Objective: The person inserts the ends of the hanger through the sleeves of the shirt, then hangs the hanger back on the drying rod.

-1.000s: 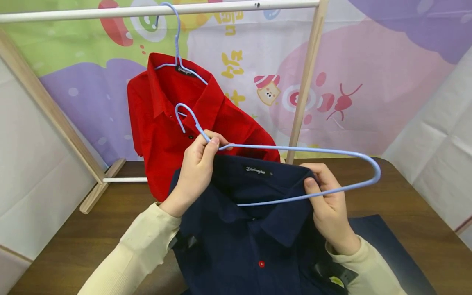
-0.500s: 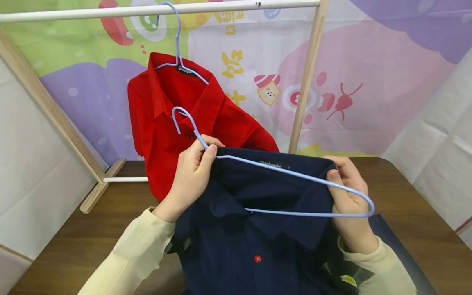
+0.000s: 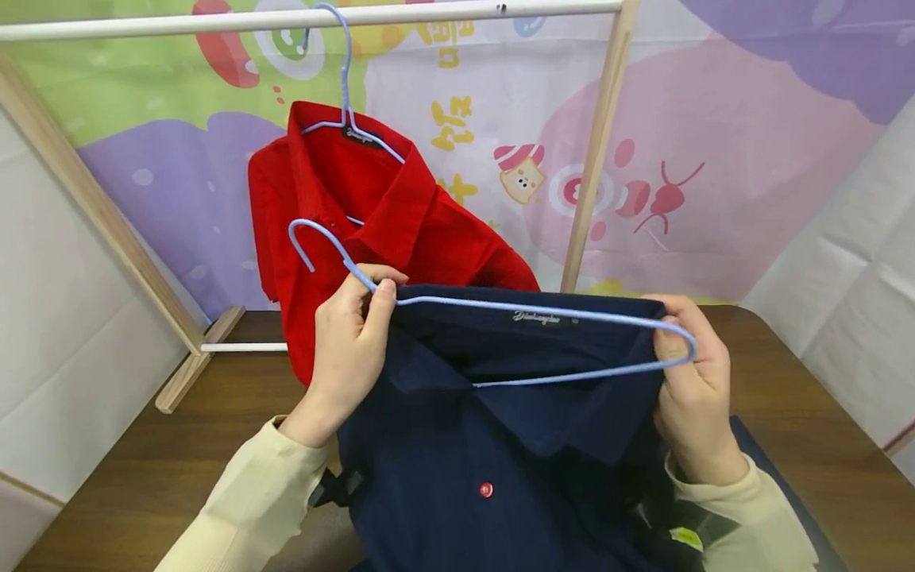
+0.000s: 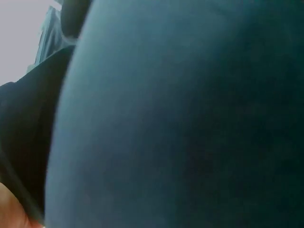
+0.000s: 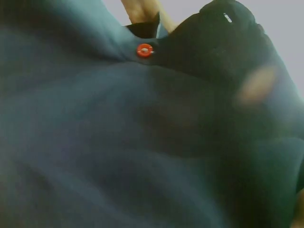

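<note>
In the head view my left hand [image 3: 350, 342] pinches the neck of a light-blue hanger [image 3: 529, 307], beside the left end of the collar. The hanger's hook points up and left. Its right end lies across the thumb of my right hand [image 3: 696, 389], while its lower bar runs down into the neck opening. That hand grips the right side of the collar of a navy shirt [image 3: 443, 445], stretching it sideways. A dark label shows inside the collar and a red button [image 3: 486, 490] below. Navy cloth [image 4: 142, 118] fills most of the left wrist view, and likewise the shirt [image 5: 118, 118] in the right.
Behind, a red shirt [image 3: 457, 238] hangs on a second blue hanger [image 3: 346, 79] from the white bar [image 3: 179, 24] of a wooden rack [image 3: 596, 151]. The brown table [image 3: 236, 445] lies below. Dark cloth [image 3: 775, 477] is at the right, and a printed backdrop [image 3: 729, 159] stands behind.
My hands have spread apart, the left going left and the right going right, stretching the collar. The hanger has shifted left, and its right end has come over my right thumb.
</note>
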Action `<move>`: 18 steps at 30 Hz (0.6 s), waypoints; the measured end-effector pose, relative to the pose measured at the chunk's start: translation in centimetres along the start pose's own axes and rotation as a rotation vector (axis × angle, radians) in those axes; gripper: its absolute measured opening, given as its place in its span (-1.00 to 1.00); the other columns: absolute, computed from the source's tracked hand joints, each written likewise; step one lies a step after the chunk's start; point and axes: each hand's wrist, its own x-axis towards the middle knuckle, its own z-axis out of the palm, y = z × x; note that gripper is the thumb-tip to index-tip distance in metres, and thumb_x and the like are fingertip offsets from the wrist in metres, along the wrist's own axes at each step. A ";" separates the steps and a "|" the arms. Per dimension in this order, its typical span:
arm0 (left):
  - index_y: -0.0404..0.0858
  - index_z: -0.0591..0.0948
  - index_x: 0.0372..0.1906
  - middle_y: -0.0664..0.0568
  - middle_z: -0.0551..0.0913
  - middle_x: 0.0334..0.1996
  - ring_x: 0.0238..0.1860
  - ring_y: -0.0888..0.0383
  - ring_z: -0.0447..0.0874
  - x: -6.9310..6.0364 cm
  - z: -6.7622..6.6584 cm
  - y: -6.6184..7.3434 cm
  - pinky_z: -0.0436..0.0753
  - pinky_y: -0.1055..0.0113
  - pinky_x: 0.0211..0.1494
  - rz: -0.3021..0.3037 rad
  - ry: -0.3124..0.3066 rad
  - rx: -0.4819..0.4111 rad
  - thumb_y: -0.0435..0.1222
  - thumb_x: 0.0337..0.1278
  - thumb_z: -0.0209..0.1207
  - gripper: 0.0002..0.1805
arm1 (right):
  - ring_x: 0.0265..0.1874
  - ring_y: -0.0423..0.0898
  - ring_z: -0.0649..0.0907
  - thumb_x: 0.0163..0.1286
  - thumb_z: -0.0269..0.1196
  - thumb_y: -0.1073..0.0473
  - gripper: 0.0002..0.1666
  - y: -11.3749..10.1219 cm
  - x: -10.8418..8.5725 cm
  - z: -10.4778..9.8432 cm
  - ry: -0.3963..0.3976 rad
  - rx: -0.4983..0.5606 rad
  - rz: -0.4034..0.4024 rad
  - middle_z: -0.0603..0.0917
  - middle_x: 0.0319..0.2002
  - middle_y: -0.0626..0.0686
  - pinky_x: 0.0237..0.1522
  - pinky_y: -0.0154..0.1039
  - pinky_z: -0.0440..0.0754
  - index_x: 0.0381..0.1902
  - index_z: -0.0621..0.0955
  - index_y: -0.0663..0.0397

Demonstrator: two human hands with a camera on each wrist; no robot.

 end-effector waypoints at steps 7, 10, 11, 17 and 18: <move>-0.23 0.61 -0.24 0.02 0.59 -0.48 -0.55 0.22 0.37 -0.3 -0.5 0.2 0.37 0.49 -0.45 0.005 0.017 0.048 -0.30 0.24 -0.01 -0.82 | -0.30 -0.21 0.51 0.39 -0.12 0.40 -0.74 0.4 0.5 -1.0 0.011 0.014 0.016 0.57 -0.34 0.02 -0.25 -0.47 0.47 -0.18 0.53 0.33; -0.26 0.59 -0.22 -0.01 0.59 -0.46 -0.54 0.21 0.39 -0.4 -0.7 0.3 0.37 0.49 -0.44 0.021 0.023 0.073 -0.32 0.23 -0.01 -0.82 | -0.30 -0.17 0.54 0.39 -0.12 0.40 -0.73 0.4 0.8 -1.4 0.001 0.046 0.004 0.59 -0.31 0.08 -0.26 -0.43 0.52 -0.18 0.53 0.40; -0.27 0.59 -0.21 -0.02 0.61 -0.43 -0.52 0.21 0.41 -0.5 -0.7 0.4 0.38 0.49 -0.43 0.021 0.027 0.082 -0.32 0.23 -0.01 -0.82 | -0.30 -0.16 0.55 0.39 -0.12 0.40 -0.73 0.4 0.9 -1.5 0.002 0.046 0.000 0.60 -0.32 0.09 -0.26 -0.42 0.53 -0.18 0.53 0.41; -0.30 0.57 -0.20 -0.04 0.64 -0.36 -0.48 0.20 0.48 -0.8 -1.0 0.2 0.41 0.51 -0.38 0.022 0.030 0.102 -0.35 0.20 0.01 -0.83 | -0.27 -0.19 0.54 0.39 -0.12 0.40 -0.69 0.3 1.0 -1.9 0.021 -0.237 -0.041 0.62 -0.30 -0.02 -0.14 -0.41 0.45 -0.19 0.59 0.26; -0.31 0.57 -0.20 -0.04 0.64 -0.35 -0.47 0.20 0.48 -0.9 -1.0 0.2 0.40 0.51 -0.38 0.028 0.025 0.100 -0.36 0.20 0.01 -0.84 | -0.26 -0.20 0.54 0.39 -0.12 0.40 -0.69 0.3 1.0 -2.0 0.024 -0.310 -0.049 0.62 -0.30 -0.05 -0.13 -0.41 0.44 -0.20 0.59 0.25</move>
